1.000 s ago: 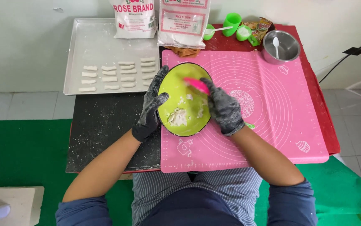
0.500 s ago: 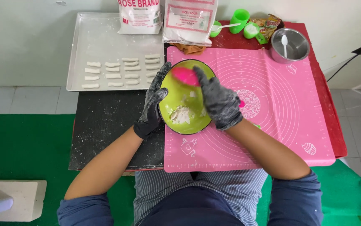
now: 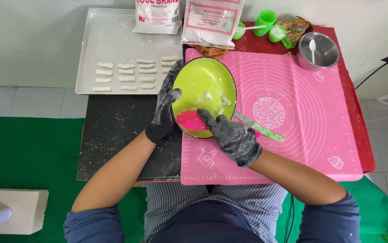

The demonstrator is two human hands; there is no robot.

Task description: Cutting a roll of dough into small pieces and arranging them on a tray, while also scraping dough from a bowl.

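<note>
Head view: my left hand (image 3: 163, 118), in a dark flour-dusted glove, clasps the left rim of the lime-green bowl (image 3: 204, 85), fingers curled over its edge, at the centre of the frame. The bowl is tipped up, its inside facing the camera, with bits of white dough (image 3: 212, 99) clinging to it. My right hand (image 3: 233, 137), gloved the same, is closed around a pink scraper (image 3: 190, 120) pressed into the bowl's lower edge. Just right of that hand a green-patterned knife (image 3: 262, 130) lies on the pink baking mat (image 3: 302, 112). In the upper left a grey tray (image 3: 113, 36) carries rows of pale dough strips (image 3: 133, 74). Two flour bags (image 3: 212, 20) stand along the top edge; a steel bowl with a spoon (image 3: 317, 50) sits upper right.
</note>
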